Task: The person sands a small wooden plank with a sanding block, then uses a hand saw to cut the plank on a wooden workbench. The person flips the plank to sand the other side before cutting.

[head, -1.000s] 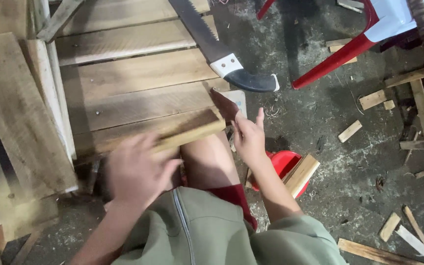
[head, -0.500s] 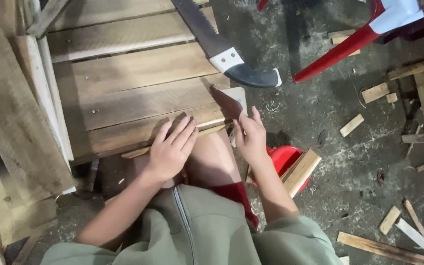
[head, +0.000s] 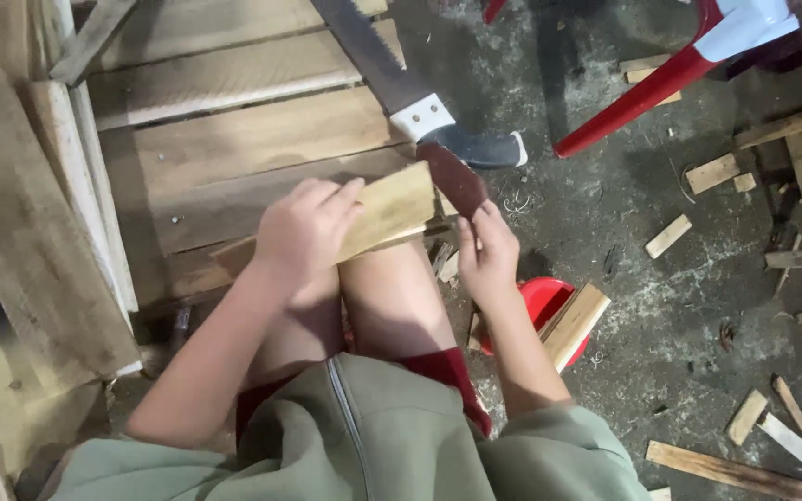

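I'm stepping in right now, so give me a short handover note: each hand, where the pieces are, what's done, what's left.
Left hand: grip on the pale wood strip, held flat over the knees.
Right hand: holds the dark reddish-brown sanding sheet at the strip's right end.
Handsaw: lies untouched on the plank platform.
Red stool: under the person, with a wood block against it.
Done: both pieces in hand.
Left: sheet not clearly rubbing the strip; contact unclear.

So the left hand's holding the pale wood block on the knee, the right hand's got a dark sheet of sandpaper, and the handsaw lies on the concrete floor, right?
Not quite. The head view shows the handsaw lying on the wooden planks, only its dark handle reaching the edge. The rest holds: left hand on the wood block, right hand holding the dark sheet.
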